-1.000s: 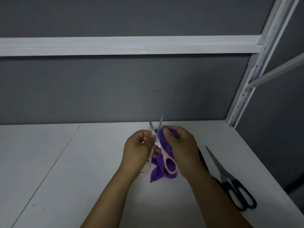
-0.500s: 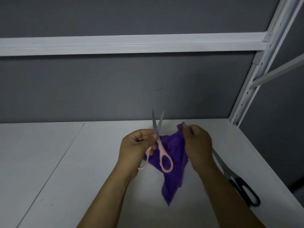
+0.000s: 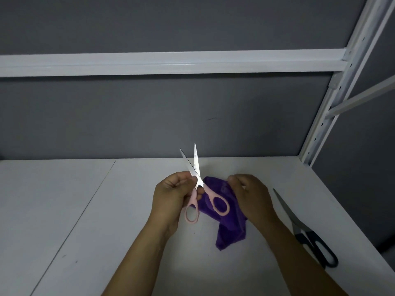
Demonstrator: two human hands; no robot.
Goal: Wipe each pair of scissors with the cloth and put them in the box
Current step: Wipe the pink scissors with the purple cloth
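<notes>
Over the desk, pink scissors stand blades-up beside a purple cloth.
Left grip clasps the pink scissors near their pivot, blades parted; right grip bunches the purple cloth.

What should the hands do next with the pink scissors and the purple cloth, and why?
Probably the right hand should lift the purple cloth onto one blade and wipe it. The left hand holds the pink scissors with blades apart and bare, pointing up; the cloth hangs lower, behind the handles.

blades: glossy metal | cloth: fuzzy (purple) | table: matt, smooth
</notes>
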